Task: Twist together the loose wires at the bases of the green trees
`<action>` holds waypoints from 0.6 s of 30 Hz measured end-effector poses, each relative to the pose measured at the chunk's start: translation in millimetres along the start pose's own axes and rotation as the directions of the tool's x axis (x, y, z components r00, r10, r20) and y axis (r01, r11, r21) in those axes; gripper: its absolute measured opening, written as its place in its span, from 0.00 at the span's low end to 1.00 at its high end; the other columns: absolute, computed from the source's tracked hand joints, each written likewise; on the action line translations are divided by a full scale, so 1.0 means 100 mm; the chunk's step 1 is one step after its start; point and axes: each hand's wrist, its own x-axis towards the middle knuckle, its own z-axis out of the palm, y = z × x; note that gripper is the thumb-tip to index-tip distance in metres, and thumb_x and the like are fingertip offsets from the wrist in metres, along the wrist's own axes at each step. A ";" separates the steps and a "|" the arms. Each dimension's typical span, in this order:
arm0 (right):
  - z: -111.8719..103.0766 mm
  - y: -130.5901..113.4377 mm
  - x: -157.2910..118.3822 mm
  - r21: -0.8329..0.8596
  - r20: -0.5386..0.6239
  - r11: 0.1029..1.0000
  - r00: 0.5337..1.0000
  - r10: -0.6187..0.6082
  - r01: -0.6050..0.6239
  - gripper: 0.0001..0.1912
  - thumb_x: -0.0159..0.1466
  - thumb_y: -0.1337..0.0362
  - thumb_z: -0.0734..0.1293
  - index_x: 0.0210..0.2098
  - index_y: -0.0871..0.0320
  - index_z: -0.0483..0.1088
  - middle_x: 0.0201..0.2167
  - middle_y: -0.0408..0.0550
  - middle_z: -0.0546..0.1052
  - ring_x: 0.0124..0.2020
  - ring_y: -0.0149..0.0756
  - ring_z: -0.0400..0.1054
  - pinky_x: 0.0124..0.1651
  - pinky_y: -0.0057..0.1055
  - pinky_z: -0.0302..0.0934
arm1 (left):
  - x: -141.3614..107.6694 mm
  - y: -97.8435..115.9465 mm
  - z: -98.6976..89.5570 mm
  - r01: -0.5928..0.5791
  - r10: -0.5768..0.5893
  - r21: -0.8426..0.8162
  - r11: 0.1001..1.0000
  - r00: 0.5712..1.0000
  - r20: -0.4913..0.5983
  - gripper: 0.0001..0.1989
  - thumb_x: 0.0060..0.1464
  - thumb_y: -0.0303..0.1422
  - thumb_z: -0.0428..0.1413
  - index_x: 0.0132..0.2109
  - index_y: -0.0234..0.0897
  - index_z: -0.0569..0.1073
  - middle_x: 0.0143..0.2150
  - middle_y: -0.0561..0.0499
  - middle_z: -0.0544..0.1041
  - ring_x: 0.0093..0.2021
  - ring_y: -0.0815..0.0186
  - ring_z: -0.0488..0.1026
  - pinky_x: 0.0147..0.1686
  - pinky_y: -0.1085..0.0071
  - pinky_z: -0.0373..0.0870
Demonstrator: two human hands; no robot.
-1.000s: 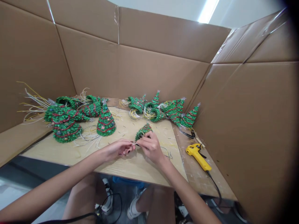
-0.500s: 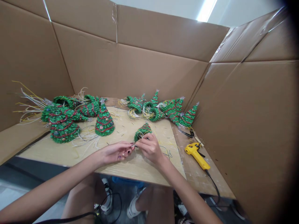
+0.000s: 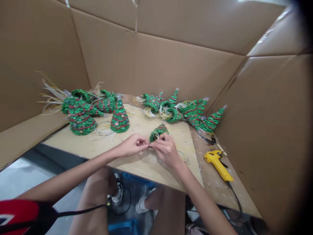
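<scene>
By the near tree, pinching wire with left hand and right hand; best worked with light, even tension.

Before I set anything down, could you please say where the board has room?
The board looks bare along its near edge, between the forearms. A littered patch lies between the left tree cluster and the small tree at the right hand. Trees and wires crowd both back corners; a glue gun lies at right.

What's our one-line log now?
right hand: at nearest tipped Christmas tree; left hand: fingertips meeting right's; hot glue gun: on right
</scene>
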 end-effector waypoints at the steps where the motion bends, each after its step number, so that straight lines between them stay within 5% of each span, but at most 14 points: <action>1: -0.02 -0.01 0.02 0.034 0.005 0.999 1.000 0.024 -0.024 0.10 0.65 0.67 0.62 0.35 0.56 0.77 0.28 0.47 0.77 0.37 0.38 0.59 0.40 0.37 0.52 | 0.00 0.03 -0.02 -0.097 0.106 0.227 0.969 0.994 -0.032 0.11 0.57 0.33 0.51 0.29 0.33 0.72 0.23 0.53 0.69 0.27 0.69 0.63 0.27 0.72 0.56; 4: -0.08 -0.01 0.09 0.114 0.048 0.989 0.995 0.091 -0.096 0.10 0.63 0.68 0.63 0.32 0.56 0.77 0.26 0.47 0.77 0.35 0.39 0.58 0.38 0.37 0.53 | 0.01 0.10 -0.07 -0.317 0.373 0.697 0.643 0.925 0.076 0.10 0.59 0.26 0.48 0.31 0.34 0.71 0.27 0.47 0.72 0.33 0.64 0.66 0.28 0.69 0.55; 6: -0.12 -0.01 0.12 0.153 0.094 0.978 0.988 0.126 -0.140 0.10 0.62 0.68 0.64 0.29 0.55 0.77 0.25 0.47 0.76 0.36 0.39 0.59 0.38 0.37 0.54 | 0.03 0.13 -0.10 -0.430 0.460 0.781 0.453 0.863 0.208 0.11 0.60 0.24 0.46 0.33 0.34 0.71 0.30 0.45 0.73 0.35 0.63 0.66 0.27 0.68 0.54; 9: -0.15 0.01 0.13 0.216 0.146 0.955 0.974 0.173 -0.202 0.11 0.62 0.68 0.64 0.29 0.55 0.77 0.26 0.48 0.77 0.37 0.40 0.61 0.39 0.37 0.56 | 0.07 0.12 -0.13 -0.538 0.525 0.765 0.353 0.791 0.314 0.13 0.62 0.24 0.43 0.35 0.35 0.71 0.30 0.45 0.73 0.34 0.64 0.67 0.27 0.67 0.54; 11: -0.15 0.02 0.11 0.234 0.150 0.946 0.969 0.194 -0.225 0.10 0.62 0.67 0.64 0.30 0.55 0.78 0.27 0.48 0.78 0.36 0.40 0.62 0.39 0.37 0.56 | 0.08 0.08 -0.13 -0.539 0.527 0.740 0.401 0.797 0.295 0.14 0.63 0.26 0.42 0.35 0.36 0.71 0.29 0.45 0.73 0.34 0.65 0.67 0.27 0.67 0.53; 14: -0.12 0.00 0.06 0.168 0.089 0.968 0.981 0.174 -0.187 0.09 0.62 0.67 0.64 0.32 0.55 0.78 0.27 0.48 0.78 0.35 0.40 0.61 0.39 0.38 0.55 | 0.06 0.00 -0.08 -0.396 0.448 0.671 0.627 0.888 0.105 0.13 0.62 0.30 0.45 0.35 0.35 0.72 0.30 0.46 0.74 0.34 0.64 0.67 0.30 0.68 0.55; 16: -0.10 -0.02 0.02 0.080 0.036 0.990 0.993 0.112 -0.114 0.09 0.63 0.67 0.64 0.33 0.55 0.77 0.27 0.47 0.78 0.35 0.39 0.60 0.39 0.37 0.53 | 0.04 -0.04 -0.05 -0.263 0.302 0.469 0.843 0.953 -0.009 0.14 0.62 0.34 0.46 0.34 0.34 0.72 0.29 0.47 0.74 0.33 0.65 0.67 0.31 0.70 0.56; 18: -0.08 -0.04 -0.01 -0.003 0.000 1.000 1.000 0.029 -0.029 0.09 0.64 0.67 0.64 0.34 0.55 0.77 0.27 0.47 0.77 0.36 0.39 0.60 0.40 0.37 0.51 | 0.04 -0.06 -0.03 -0.109 0.107 0.108 0.988 0.994 0.033 0.19 0.62 0.39 0.44 0.32 0.33 0.72 0.28 0.49 0.73 0.30 0.67 0.67 0.29 0.72 0.57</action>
